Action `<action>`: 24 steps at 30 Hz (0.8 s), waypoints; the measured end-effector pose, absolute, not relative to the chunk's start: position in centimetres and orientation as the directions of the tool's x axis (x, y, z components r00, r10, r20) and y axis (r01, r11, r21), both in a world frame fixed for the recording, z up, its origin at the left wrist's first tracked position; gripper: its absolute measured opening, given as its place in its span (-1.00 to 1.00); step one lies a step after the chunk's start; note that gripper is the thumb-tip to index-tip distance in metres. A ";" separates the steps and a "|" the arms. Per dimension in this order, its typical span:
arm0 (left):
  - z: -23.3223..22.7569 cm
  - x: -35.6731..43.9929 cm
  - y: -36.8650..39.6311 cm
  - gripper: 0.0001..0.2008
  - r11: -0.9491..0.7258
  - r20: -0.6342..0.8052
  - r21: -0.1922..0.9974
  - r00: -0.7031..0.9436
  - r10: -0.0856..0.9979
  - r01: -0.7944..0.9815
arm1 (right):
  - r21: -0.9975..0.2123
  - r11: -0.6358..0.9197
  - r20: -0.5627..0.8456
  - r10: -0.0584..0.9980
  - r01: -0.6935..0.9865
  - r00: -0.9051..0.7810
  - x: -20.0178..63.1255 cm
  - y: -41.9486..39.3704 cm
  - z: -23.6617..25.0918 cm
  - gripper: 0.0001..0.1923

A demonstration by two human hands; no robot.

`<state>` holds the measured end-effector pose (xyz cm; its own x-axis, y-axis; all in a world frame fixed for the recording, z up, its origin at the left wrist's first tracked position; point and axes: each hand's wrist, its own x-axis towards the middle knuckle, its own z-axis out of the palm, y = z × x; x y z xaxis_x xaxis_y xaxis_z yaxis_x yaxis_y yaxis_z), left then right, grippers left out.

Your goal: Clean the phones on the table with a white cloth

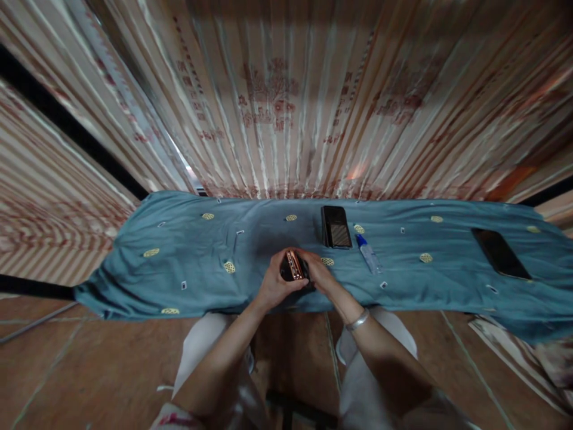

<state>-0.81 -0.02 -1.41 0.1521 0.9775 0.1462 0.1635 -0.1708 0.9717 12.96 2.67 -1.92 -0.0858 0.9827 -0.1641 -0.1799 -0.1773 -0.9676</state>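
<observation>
Your left hand (274,285) and right hand (319,273) close fingers round a small copper-edged device (293,266), held on edge between them, steadied above the blue cloth (188,251) | dark phone (335,227) and pen (367,252) lie just beyond your fingertips.

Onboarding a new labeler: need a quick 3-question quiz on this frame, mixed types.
1. True or false: both hands hold the small copper-edged device.
2. Which lies nearest beyond the hands? A) the dark phone at far right B) the black case C) the blue-capped tube
3. What covers the table?

Key
1. True: left hand and right hand grip it together.
2. B
3. A teal cloth with yellow oval spots.
</observation>
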 end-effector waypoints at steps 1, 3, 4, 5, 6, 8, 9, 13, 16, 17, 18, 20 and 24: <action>-1.4 -0.9 -0.1 -0.20 -0.179 0.153 0.970 0.161 0.975 0.165 | -0.971 -0.165 -0.151 0.984 -0.176 -0.090 13.1 2.8 -2.1 -0.74; -1.4 -0.9 -0.2 -0.19 -0.193 0.164 0.969 0.182 0.969 0.152 | -0.979 -0.129 -0.120 0.991 -0.157 -0.066 13.4 3.3 -2.4 -0.75; -1.4 -0.9 -0.3 -0.19 -0.198 0.169 0.970 0.193 0.967 0.142 | -0.984 -0.109 -0.104 0.994 -0.142 -0.043 13.6 3.5 -2.6 -0.75; -1.3 -0.9 -0.4 -0.20 -0.202 0.173 0.970 0.201 0.964 0.133 | -0.988 -0.089 -0.087 0.996 -0.123 -0.020 13.7 3.7 -2.7 -0.75; -1.3 -0.8 -0.4 -0.21 -0.204 0.176 0.971 0.204 0.963 0.126 | -0.992 -0.068 -0.068 0.998 -0.103 0.003 13.9 3.9 -2.8 -0.74; -1.1 -0.8 -0.5 -0.20 -0.205 0.178 0.971 0.202 0.963 0.123 | -0.998 -0.024 -0.027 0.998 -0.063 0.048 14.1 4.2 -2.9 -0.71; -1.1 -0.8 -0.5 -0.20 -0.202 0.174 0.972 0.200 0.964 0.125 | -0.999 -0.003 -0.006 0.998 -0.048 0.070 14.1 4.3 -2.9 -0.69; -0.7 -1.1 -0.4 -0.20 -0.198 0.170 0.969 0.185 0.968 0.146 | -0.997 0.060 0.053 0.990 -0.051 0.128 14.1 4.3 -2.5 -0.61; -0.6 -1.1 -0.4 -0.21 -0.222 0.190 0.958 0.180 0.965 0.183 | -0.995 0.094 0.089 0.988 -0.036 0.124 14.0 4.2 -1.8 -0.64; -0.6 -1.0 -0.4 -0.20 -0.225 0.191 0.956 0.182 0.965 0.188 | -0.994 0.105 0.103 0.988 -0.017 0.117 14.0 4.1 -1.5 -0.67; -0.6 -0.9 -0.4 -0.19 -0.221 0.187 0.957 0.183 0.965 0.188 | -0.993 0.118 0.118 0.987 0.003 0.106 13.9 4.0 -1.3 -0.69; -0.7 -0.8 -0.4 -0.18 -0.206 0.172 0.960 0.178 0.969 0.189 | -0.987 0.155 0.157 0.985 0.036 0.071 13.9 3.7 -0.7 -0.74; -0.9 -0.6 -0.4 -0.28 -0.201 0.167 0.950 0.156 0.974 0.238 | -0.948 0.286 0.279 0.958 0.138 -0.067 13.9 2.6 0.1 -0.77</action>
